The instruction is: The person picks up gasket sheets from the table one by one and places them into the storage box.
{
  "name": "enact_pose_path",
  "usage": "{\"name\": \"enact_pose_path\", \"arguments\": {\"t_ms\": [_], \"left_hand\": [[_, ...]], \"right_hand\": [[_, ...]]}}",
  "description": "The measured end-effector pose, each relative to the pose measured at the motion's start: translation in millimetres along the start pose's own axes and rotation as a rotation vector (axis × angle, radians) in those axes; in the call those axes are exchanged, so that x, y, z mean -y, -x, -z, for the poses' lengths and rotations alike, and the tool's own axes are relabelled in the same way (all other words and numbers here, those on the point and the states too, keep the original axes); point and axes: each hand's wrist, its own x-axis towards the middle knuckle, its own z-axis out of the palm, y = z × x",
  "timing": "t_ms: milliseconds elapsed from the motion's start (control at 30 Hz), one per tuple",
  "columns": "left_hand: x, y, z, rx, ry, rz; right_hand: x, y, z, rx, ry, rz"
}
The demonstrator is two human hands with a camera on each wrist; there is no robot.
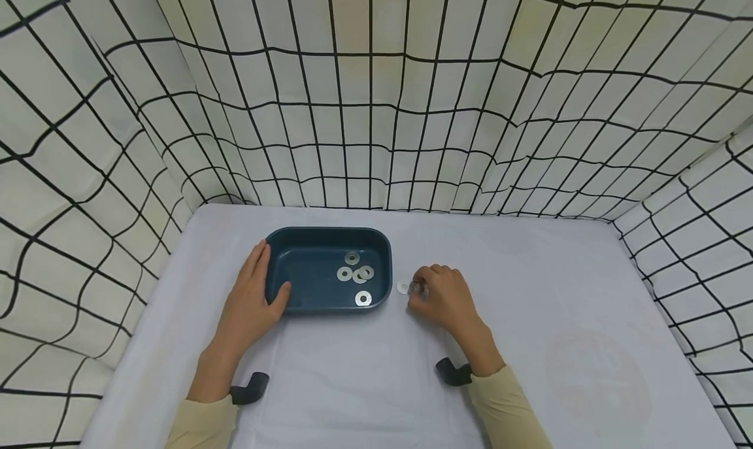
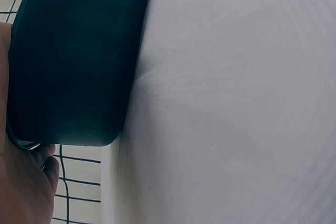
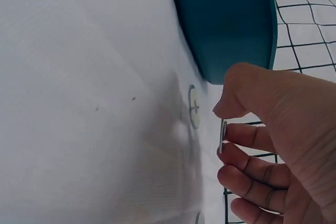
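Observation:
A dark blue tray (image 1: 314,292) with rounded corners stands on the white cloth. My left hand (image 1: 253,299) holds its left end, fingers along the end wall and thumb at the near rim. Several flat metal washers (image 1: 363,298) lie in the tray's right half, two of them overlapping. Just right of the tray, my right hand (image 1: 444,299) pinches a washer (image 3: 222,136) on edge between thumb and fingers. Another washer (image 3: 194,107) is on the cloth between that hand and the tray. The edge of one more washer (image 3: 199,218) shows low in the right wrist view.
The white-clothed table (image 1: 529,272) is enclosed by black grid netting (image 1: 370,109) over pale walls at the back and both sides. A dark camera mount (image 1: 251,389) sits at the left wrist and a similar mount (image 1: 453,372) at the right.

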Motion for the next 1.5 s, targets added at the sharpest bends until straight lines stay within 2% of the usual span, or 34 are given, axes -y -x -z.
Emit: {"name": "enact_pose_path", "arguments": {"t_ms": [200,500,900,1333,1500], "left_hand": [[0.0,0.8,-0.1,0.007,-0.009,0.013],[1.0,2.1,-0.6,0.001,-0.001,0.010],[1.9,2.6,-0.7,-0.001,0.006,0.005],[0.5,0.5,0.3,-0.002,0.000,0.000],[2.1,0.5,-0.1,-0.007,-0.004,-0.003]], "right_hand": [[4.0,-4.6,6.6,-0.017,-0.032,0.059],[15.0,-13.3,25.2,0.008,0.019,0.112],[27.2,-25.5,44.7,0.018,0.020,0.187],[41.6,-43.0,51.6,0.048,-0.009,0.274],[50.1,-50.5,51.5,0.084,-0.015,0.303]]}}
